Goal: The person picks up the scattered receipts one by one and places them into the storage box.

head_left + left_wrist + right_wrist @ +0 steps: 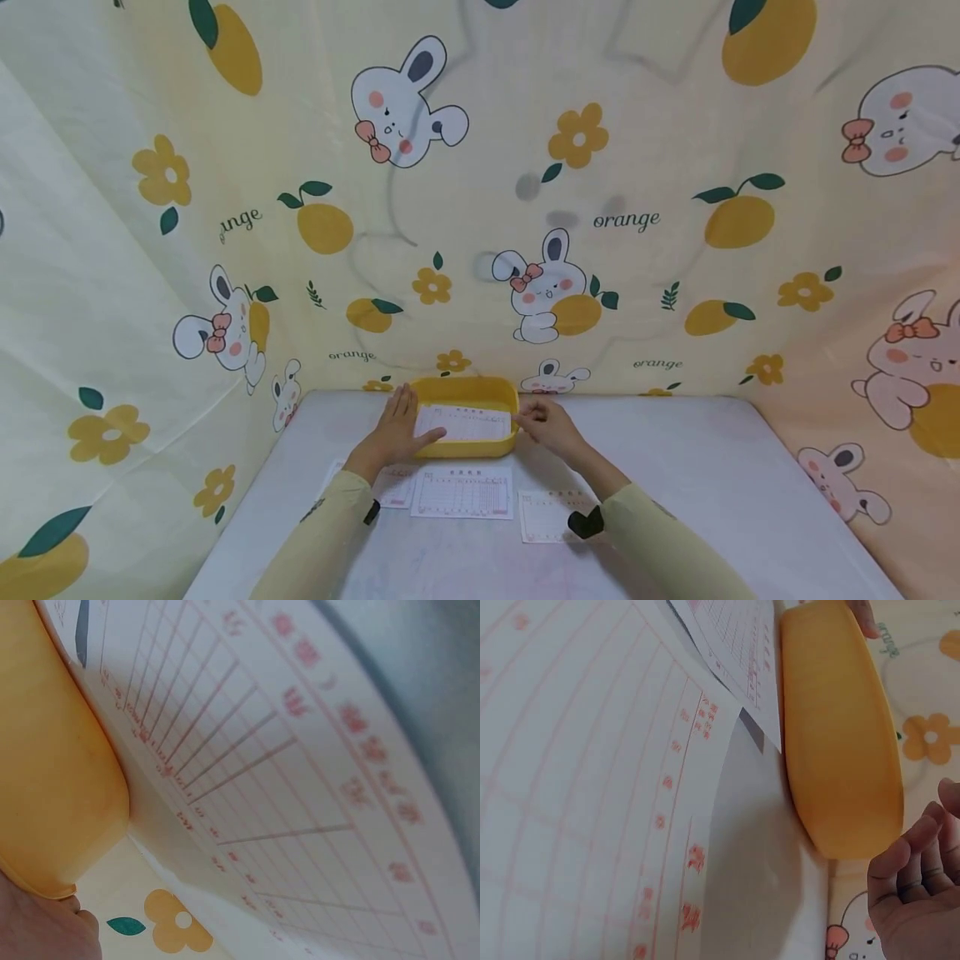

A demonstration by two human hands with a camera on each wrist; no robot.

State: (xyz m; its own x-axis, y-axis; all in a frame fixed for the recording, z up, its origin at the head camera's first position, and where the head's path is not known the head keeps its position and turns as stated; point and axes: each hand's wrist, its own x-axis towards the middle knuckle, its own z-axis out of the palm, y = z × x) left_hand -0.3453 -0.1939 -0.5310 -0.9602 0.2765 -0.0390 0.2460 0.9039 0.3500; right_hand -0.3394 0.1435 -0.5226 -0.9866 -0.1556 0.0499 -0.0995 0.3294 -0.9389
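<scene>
From the head view, bracketing a yellow box (465,451) on both sides at the far edge of a white bench (675,517), just before a rabbit-print cloth (480,192), with a ruled slip (463,423) lying inside, printed face up. Laying the left hand (395,429) along the left rim with fingers straight and thumb spread over the front, gripping nothing, likely to steady the box. Bending the fingers of the right hand (551,427) at the opposite rim, perhaps to counter that push; impossible to tell whether pinching rim or slip. Set out in a loose row on the near side, probably for easy reach: a left slip (395,490) partly behind the left sleeve (318,533), a middle slip (462,493), and a right slip (547,521) partly behind a black strap (587,522).

From the left wrist, looking closely at red print beside the box's curved wall, with the left hand only partly in sight.

From the right wrist, showing bent fingertips close to the box's end, with thumb apart; contact uncertain.
</scene>
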